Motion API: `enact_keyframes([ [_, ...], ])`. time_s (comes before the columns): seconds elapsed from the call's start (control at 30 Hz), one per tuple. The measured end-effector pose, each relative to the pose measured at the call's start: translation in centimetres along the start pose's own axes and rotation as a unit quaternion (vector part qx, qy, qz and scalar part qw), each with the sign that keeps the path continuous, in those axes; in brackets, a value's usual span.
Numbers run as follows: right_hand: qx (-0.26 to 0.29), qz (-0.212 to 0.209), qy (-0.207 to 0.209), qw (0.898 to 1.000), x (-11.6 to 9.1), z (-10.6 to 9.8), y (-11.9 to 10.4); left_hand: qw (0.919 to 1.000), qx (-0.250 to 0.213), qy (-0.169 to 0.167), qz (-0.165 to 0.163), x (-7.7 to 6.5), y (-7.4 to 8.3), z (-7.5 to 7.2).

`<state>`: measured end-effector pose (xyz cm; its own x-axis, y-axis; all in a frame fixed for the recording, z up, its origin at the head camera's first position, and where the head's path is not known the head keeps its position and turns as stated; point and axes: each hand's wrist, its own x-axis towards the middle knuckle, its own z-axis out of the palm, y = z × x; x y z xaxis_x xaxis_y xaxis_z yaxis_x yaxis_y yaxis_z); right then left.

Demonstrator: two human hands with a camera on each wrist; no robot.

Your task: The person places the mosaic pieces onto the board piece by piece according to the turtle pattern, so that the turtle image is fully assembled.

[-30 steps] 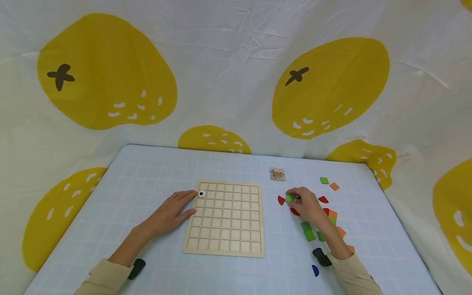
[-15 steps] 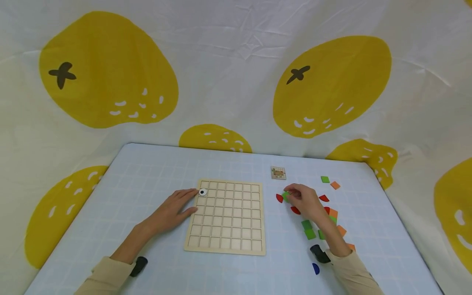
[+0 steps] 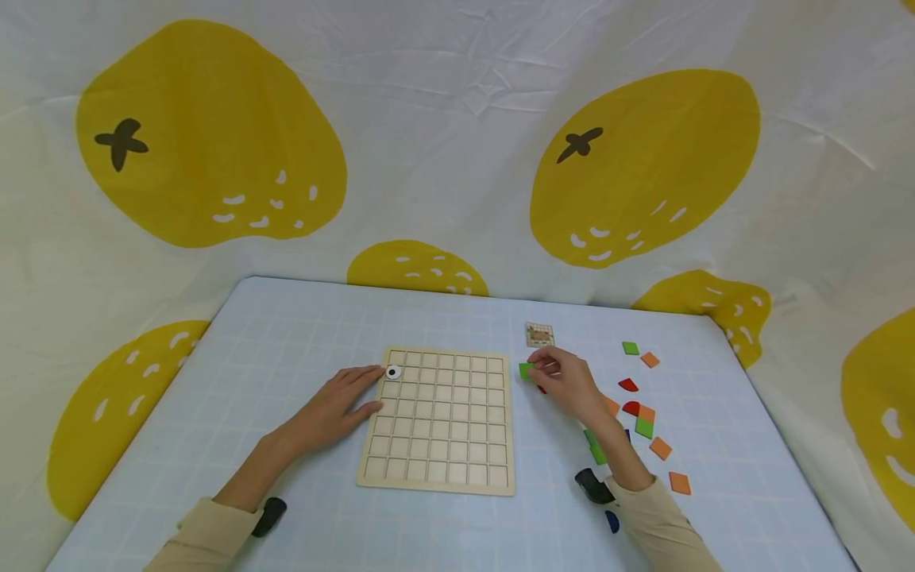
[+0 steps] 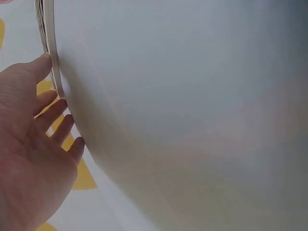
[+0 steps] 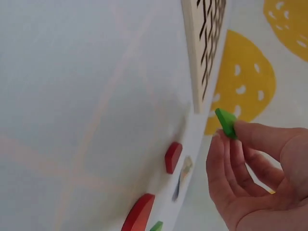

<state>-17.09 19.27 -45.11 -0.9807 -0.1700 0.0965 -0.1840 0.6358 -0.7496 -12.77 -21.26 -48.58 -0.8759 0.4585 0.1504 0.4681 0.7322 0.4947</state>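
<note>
My right hand (image 3: 568, 385) pinches a green square tile (image 3: 526, 371) between thumb and fingers, just off the right edge of the wooden grid board (image 3: 436, 488). In the right wrist view the green tile is lifted clear of the table. At the board's left edge my left hand (image 3: 329, 413) rests with fingers extended; the left wrist view shows its fingertips (image 4: 60, 103) touching the board's side. A white disc with a black dot (image 3: 393, 372) lies in the upper left of the grid.
A small picture card (image 3: 539, 334) lies behind the right hand. Several loose red, green and orange pieces, such as an orange square (image 3: 680, 483) and a red wedge (image 3: 628, 384), are scattered at the right. A dark blue half-round piece (image 3: 612, 521) lies near the front.
My right hand has moved left with the green tile, from above the red pieces to beside the board's right edge. The left hand stays at the board's left edge.
</note>
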Motion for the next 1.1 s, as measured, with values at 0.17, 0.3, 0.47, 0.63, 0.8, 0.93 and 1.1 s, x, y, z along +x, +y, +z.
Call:
enact_keyframes([
  [0.17, 0.015, -0.018, 0.0, 1.0, 0.4, 1.1, -1.0, 1.0, -0.001, -0.002, -0.003, -0.1, -0.1, 0.0],
  [0.3, 0.028, -0.023, -0.009, 0.999, 0.7, 2.0, -1.8, 1.0, -0.002, -0.005, -0.004, 0.0, -0.2, 0.1],
  [0.47, 0.058, -0.036, -0.021, 0.997, 1.1, 3.1, -2.9, 0.9999, -0.007, -0.006, -0.005, 0.0, -0.4, 0.1],
  [0.63, 0.078, -0.037, -0.033, 0.996, 1.4, 4.1, -3.9, 0.9999, -0.01, -0.007, -0.007, -0.1, -0.4, 0.1],
  [0.8, 0.09, -0.033, -0.042, 0.995, 1.6, 5.0, -4.9, 0.9999, -0.012, -0.008, -0.006, 0.0, -0.2, 0.1],
  [0.93, 0.096, -0.037, -0.049, 0.993, 1.7, 5.8, -5.7, 0.9999, -0.011, -0.007, -0.004, 0.0, -0.2, 0.1],
  [1.1, 0.104, -0.05, -0.062, 0.991, 1.9, 6.8, -6.4, 1.0, -0.005, -0.006, -0.001, 0.1, -0.2, 0.1],
])
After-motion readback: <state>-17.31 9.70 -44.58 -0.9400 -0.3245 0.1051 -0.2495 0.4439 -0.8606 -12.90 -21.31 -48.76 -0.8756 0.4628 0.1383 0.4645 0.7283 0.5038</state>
